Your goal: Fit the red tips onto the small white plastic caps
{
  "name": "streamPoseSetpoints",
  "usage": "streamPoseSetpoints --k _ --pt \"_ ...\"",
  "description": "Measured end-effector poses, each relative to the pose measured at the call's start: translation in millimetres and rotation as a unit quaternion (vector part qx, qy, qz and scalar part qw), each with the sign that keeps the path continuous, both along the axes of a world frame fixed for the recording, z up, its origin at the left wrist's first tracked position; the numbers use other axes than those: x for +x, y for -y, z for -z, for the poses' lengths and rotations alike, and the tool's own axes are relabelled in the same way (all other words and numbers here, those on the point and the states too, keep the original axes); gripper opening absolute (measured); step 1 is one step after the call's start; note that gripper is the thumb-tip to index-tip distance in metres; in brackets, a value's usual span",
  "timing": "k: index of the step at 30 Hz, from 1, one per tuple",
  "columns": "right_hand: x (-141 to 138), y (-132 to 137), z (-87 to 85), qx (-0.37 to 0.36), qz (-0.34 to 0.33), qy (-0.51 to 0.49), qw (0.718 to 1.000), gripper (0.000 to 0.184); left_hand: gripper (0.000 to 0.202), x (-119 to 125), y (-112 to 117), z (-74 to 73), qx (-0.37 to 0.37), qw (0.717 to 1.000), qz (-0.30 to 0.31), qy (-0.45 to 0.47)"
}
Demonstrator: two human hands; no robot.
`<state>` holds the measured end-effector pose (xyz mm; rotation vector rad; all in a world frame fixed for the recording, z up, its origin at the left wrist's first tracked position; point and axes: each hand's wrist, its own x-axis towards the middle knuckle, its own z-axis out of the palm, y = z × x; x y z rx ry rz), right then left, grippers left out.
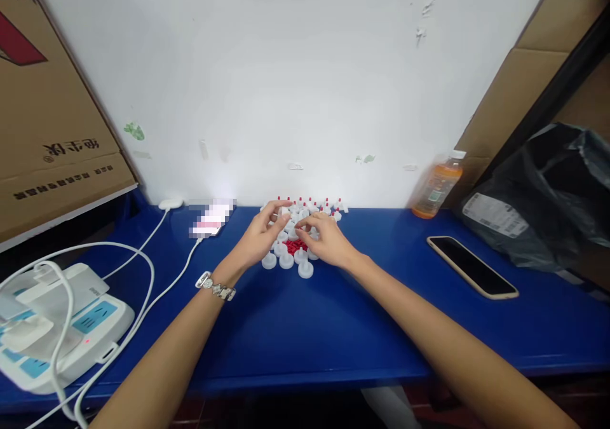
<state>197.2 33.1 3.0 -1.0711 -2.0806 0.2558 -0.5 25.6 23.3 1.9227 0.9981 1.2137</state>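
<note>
A cluster of several small white plastic caps with red tips (309, 210) lies on the blue table (305, 327) near the wall, around a small red piece (294, 245). My left hand (260, 235), with a watch on its wrist, is curled over the left of the cluster, fingertips pinched at a cap. My right hand (326, 238) rests on the right of the cluster, fingers bent and pinching a small white cap. Both hands meet over the middle of the pile. Several round white caps (286, 262) lie in a row just in front of the hands.
A phone (471, 267) lies face up at the right, beside an orange drink bottle (436, 190) and a black plastic bag (548, 194). A white power strip (57, 324) with white cables sits at the left. Another phone (210, 220) charges near the wall. Cardboard boxes flank both sides.
</note>
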Motion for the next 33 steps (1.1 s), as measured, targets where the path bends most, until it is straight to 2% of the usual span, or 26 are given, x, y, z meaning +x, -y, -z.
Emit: streamPoseSetpoints --k 3,7,9,12,15,18,20,23,25,27,30,33 --pt "3.9 1.6 -4.3 -0.068 -0.026 -0.091 0.993 0.027 0.042 1.0 0.7 7.2 -0.002 1.0 0.015 -0.026" --pt "14.4 4.5 -13.0 -0.141 -0.061 -0.223 0.963 0.032 0.041 11.5 2.0 8.8 -0.016 0.998 0.058 0.018" --pt "18.9 4.0 -17.7 -0.163 -0.08 -0.285 0.941 0.033 0.038 22.3 3.4 4.7 -0.001 0.998 0.065 0.027" --pt "27.9 3.3 -27.0 -0.171 -0.077 -0.349 0.918 0.036 0.035 41.7 4.3 -7.7 0.046 0.998 0.032 0.012" --pt "42.1 3.9 -35.1 -0.18 -0.065 -0.355 0.915 0.035 0.035 60.7 2.0 -21.1 0.075 0.997 0.009 -0.029" --pt "61.0 -1.2 -35.5 -0.153 -0.021 -0.368 0.917 0.032 0.044 74.0 -1.7 -26.3 0.104 0.991 -0.01 -0.082" --pt "74.9 -10.1 -30.4 -0.12 0.035 -0.335 0.934 0.027 0.041 76.2 -2.9 -23.3 0.116 0.988 -0.034 -0.096" --pt "91.7 -27.6 -17.4 -0.116 0.119 -0.184 0.969 0.014 0.023 68.4 -2.0 -12.7 0.145 0.983 -0.079 -0.083" --pt "96.4 -37.3 -8.1 -0.135 0.131 -0.089 0.978 0.007 0.021 59.7 -0.8 -5.5 0.172 0.977 -0.089 -0.091" --pt "95.4 -43.6 -1.0 -0.146 0.115 -0.033 0.982 0.006 0.018 52.4 -0.2 -0.6 0.18 0.974 -0.086 -0.107" --pt "88.4 -48.7 2.5 -0.158 0.106 0.004 0.982 0.008 0.016 48.7 -0.9 2.2 0.174 0.974 -0.081 -0.122" --pt "82.1 -56.5 1.0 -0.143 0.151 0.0 0.978 0.02 0.017 51.6 -1.3 2.4 0.181 0.973 -0.077 -0.12"
